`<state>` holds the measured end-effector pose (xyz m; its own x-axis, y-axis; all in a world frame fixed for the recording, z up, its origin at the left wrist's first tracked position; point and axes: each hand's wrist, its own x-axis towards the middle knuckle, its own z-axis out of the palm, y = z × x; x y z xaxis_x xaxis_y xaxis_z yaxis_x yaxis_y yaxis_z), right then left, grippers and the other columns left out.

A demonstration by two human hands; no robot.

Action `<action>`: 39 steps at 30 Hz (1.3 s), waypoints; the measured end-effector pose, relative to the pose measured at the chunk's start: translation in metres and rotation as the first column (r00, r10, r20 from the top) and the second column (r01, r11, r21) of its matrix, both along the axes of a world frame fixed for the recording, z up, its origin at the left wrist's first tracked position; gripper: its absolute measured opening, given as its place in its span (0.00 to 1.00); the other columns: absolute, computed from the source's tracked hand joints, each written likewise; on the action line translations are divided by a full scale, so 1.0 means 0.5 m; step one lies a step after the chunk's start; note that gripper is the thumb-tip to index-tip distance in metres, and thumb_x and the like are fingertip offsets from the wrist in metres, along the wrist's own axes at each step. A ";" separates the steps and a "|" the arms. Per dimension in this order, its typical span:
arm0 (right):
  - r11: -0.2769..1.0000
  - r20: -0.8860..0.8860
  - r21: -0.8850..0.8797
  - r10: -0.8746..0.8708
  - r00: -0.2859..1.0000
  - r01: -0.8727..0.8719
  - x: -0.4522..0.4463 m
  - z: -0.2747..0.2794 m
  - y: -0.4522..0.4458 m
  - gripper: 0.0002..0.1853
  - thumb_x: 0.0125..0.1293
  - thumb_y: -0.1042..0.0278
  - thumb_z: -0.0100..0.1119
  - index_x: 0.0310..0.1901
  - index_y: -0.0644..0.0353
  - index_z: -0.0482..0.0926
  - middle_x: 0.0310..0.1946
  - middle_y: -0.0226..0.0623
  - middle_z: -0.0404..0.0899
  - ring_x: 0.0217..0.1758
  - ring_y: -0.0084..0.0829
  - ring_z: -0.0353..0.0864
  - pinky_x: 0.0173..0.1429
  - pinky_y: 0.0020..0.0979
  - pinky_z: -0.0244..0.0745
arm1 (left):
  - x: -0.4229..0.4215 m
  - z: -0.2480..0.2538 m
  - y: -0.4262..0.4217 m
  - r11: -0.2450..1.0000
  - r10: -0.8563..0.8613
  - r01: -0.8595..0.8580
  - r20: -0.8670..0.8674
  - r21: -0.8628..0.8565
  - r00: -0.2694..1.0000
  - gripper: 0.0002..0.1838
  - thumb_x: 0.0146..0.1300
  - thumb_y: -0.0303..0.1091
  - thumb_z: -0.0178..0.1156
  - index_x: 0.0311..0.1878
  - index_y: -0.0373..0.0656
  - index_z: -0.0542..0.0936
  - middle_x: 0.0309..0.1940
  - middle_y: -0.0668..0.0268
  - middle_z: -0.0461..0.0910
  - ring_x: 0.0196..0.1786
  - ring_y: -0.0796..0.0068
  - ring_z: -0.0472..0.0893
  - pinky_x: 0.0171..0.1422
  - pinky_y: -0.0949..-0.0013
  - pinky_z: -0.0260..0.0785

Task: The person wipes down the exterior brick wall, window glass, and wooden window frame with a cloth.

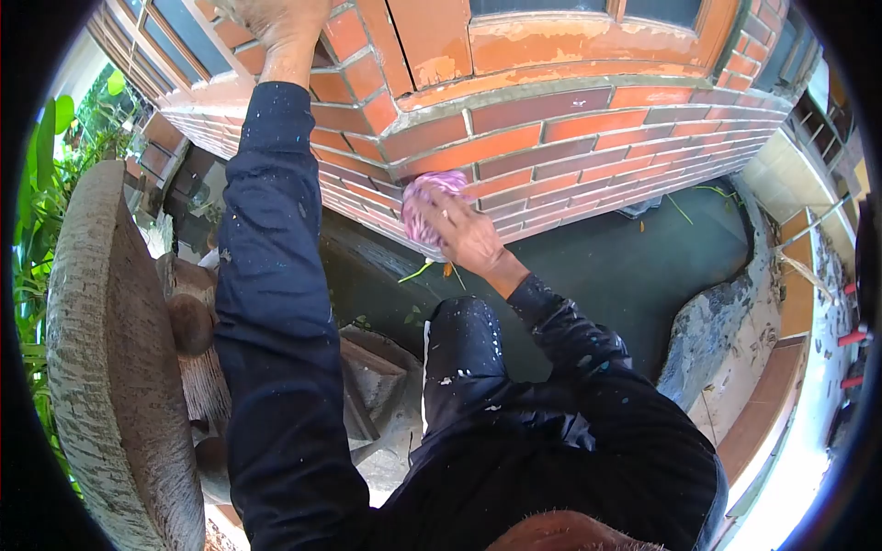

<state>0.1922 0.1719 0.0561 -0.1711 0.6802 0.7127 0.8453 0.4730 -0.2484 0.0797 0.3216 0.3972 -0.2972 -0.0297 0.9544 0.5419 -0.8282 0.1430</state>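
A bunched pink and white cloth [425, 204] lies against the corner of the brick wall [588, 138]. My right hand [469, 237] presses on it, its fingers over the cloth. Up at the top left, my left hand [280, 23] is raised to the wall beside the window frame, cut off by the frame's top edge; its fingers are mostly out of sight. Both arms wear dark sleeves with paint specks.
Dark water [597, 275] lies below the wall, edged by rough stone [703, 335] on the right. A large round stone piece [101, 367] stands at the left, before green plants [41, 202]. Windows with peeling orange frames [570, 41] are above.
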 end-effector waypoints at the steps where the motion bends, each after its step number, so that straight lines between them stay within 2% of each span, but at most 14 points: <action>1: 0.992 0.147 0.064 0.101 0.984 -0.112 0.004 -0.003 -0.009 0.41 0.56 0.73 0.67 0.75 0.50 0.69 0.76 0.43 0.68 0.58 0.45 0.83 0.49 0.41 0.87 | -0.001 -0.002 0.000 1.000 0.002 -0.002 -0.001 -0.009 1.000 0.36 0.55 0.39 0.80 0.63 0.39 0.74 0.51 0.59 0.80 0.53 0.63 0.80 0.60 0.62 0.73; 2: 0.999 0.201 0.013 0.046 0.979 -0.050 -0.003 -0.013 -0.005 0.39 0.60 0.71 0.63 0.76 0.49 0.69 0.78 0.37 0.67 0.59 0.42 0.82 0.47 0.38 0.88 | 0.000 0.002 0.002 1.000 0.011 -0.011 0.002 0.006 1.000 0.36 0.55 0.39 0.81 0.63 0.39 0.74 0.52 0.58 0.80 0.53 0.63 0.80 0.60 0.62 0.73; 7: 0.999 0.298 -0.053 0.020 0.954 -0.004 0.013 -0.009 0.005 0.38 0.57 0.69 0.66 0.73 0.51 0.72 0.72 0.40 0.72 0.64 0.39 0.80 0.50 0.36 0.88 | -0.005 -0.001 0.020 0.990 0.051 -0.049 -0.008 0.133 0.999 0.36 0.54 0.38 0.81 0.63 0.39 0.74 0.53 0.58 0.80 0.53 0.62 0.81 0.61 0.62 0.74; 9: 0.999 0.272 0.020 0.023 0.962 -0.029 0.007 0.018 -0.011 0.36 0.58 0.70 0.65 0.71 0.53 0.73 0.69 0.40 0.74 0.64 0.38 0.81 0.52 0.37 0.88 | 0.000 0.000 0.011 0.997 -0.042 0.042 0.000 0.065 0.999 0.36 0.54 0.37 0.81 0.64 0.39 0.74 0.54 0.57 0.80 0.54 0.61 0.81 0.62 0.61 0.74; 13: 0.993 0.238 0.098 0.037 0.971 -0.062 -0.003 0.022 0.021 0.36 0.57 0.69 0.67 0.71 0.52 0.73 0.68 0.39 0.75 0.65 0.39 0.80 0.53 0.39 0.87 | -0.004 -0.002 0.021 0.995 0.006 -0.004 -0.017 0.096 1.000 0.36 0.54 0.37 0.80 0.64 0.39 0.73 0.54 0.56 0.80 0.55 0.60 0.81 0.62 0.60 0.74; 15: 0.991 0.282 0.130 -0.019 0.959 -0.019 -0.004 0.020 0.035 0.29 0.64 0.67 0.59 0.69 0.53 0.74 0.65 0.40 0.75 0.61 0.37 0.81 0.52 0.38 0.87 | -0.003 0.001 0.031 0.990 -0.006 0.007 -0.008 0.140 1.000 0.36 0.54 0.37 0.80 0.63 0.38 0.73 0.54 0.56 0.80 0.56 0.60 0.81 0.63 0.60 0.74; 23: 0.995 0.354 0.095 -0.059 0.934 0.027 0.080 0.025 0.010 0.33 0.57 0.66 0.67 0.67 0.51 0.78 0.65 0.29 0.79 0.55 0.32 0.82 0.49 0.34 0.87 | -0.006 -0.002 0.045 0.983 0.009 -0.005 -0.019 0.182 1.000 0.37 0.54 0.37 0.81 0.63 0.37 0.73 0.53 0.56 0.79 0.55 0.60 0.80 0.61 0.60 0.73; 27: 0.988 0.262 0.114 -0.130 0.956 0.103 0.143 0.010 0.005 0.34 0.54 0.69 0.69 0.66 0.51 0.79 0.65 0.30 0.81 0.52 0.34 0.85 0.49 0.34 0.87 | -0.004 -0.003 0.020 0.994 0.076 -0.076 0.003 0.078 0.997 0.36 0.53 0.38 0.81 0.63 0.38 0.74 0.51 0.57 0.80 0.53 0.60 0.80 0.60 0.59 0.73; 29: 0.984 0.157 0.038 -0.179 0.971 0.175 0.141 0.016 -0.011 0.32 0.55 0.73 0.65 0.66 0.52 0.79 0.64 0.33 0.82 0.48 0.36 0.86 0.51 0.35 0.86 | -0.009 0.003 0.040 0.985 0.062 -0.062 0.002 0.163 0.998 0.36 0.53 0.38 0.81 0.63 0.38 0.74 0.51 0.57 0.80 0.53 0.60 0.80 0.60 0.59 0.74; 31: 0.983 0.100 0.065 -0.180 0.979 0.174 0.088 0.011 0.006 0.32 0.55 0.74 0.64 0.66 0.54 0.78 0.65 0.36 0.80 0.51 0.37 0.86 0.53 0.36 0.85 | -0.009 0.001 0.038 0.972 0.028 -0.024 -0.012 0.235 1.000 0.36 0.53 0.39 0.81 0.62 0.39 0.74 0.51 0.57 0.81 0.53 0.60 0.80 0.60 0.59 0.74; 34: 0.994 0.230 0.053 -0.107 0.967 0.097 0.064 0.012 0.020 0.34 0.54 0.72 0.66 0.67 0.55 0.77 0.65 0.39 0.78 0.56 0.40 0.84 0.55 0.37 0.85 | -0.003 -0.002 0.007 0.996 0.068 -0.068 0.002 0.056 0.998 0.36 0.54 0.38 0.81 0.63 0.38 0.75 0.53 0.57 0.80 0.56 0.60 0.80 0.63 0.60 0.73; 36: 0.994 0.322 -0.027 -0.096 0.942 0.110 0.094 0.019 0.018 0.34 0.55 0.71 0.67 0.68 0.56 0.75 0.66 0.40 0.77 0.62 0.41 0.82 0.56 0.38 0.85 | -0.005 -0.003 0.025 0.994 0.018 -0.018 -0.004 0.105 1.000 0.35 0.54 0.37 0.80 0.63 0.38 0.74 0.54 0.56 0.79 0.56 0.60 0.80 0.63 0.60 0.73; 38: 0.953 0.257 0.052 -0.300 0.919 0.297 0.276 -0.061 0.029 0.33 0.59 0.69 0.67 0.69 0.57 0.74 0.66 0.40 0.77 0.65 0.39 0.81 0.56 0.38 0.85 | -0.001 0.001 0.019 0.996 0.001 0.000 -0.015 0.091 1.000 0.35 0.56 0.35 0.79 0.64 0.38 0.74 0.57 0.55 0.77 0.57 0.60 0.79 0.64 0.61 0.72; 39: 0.907 0.223 0.039 -0.416 0.881 0.419 0.330 -0.038 0.005 0.35 0.60 0.66 0.69 0.70 0.58 0.73 0.66 0.41 0.78 0.65 0.38 0.81 0.56 0.39 0.85 | -0.001 0.002 0.020 0.996 -0.005 0.006 -0.013 0.093 1.000 0.35 0.56 0.35 0.79 0.64 0.38 0.74 0.57 0.55 0.77 0.57 0.60 0.79 0.64 0.61 0.72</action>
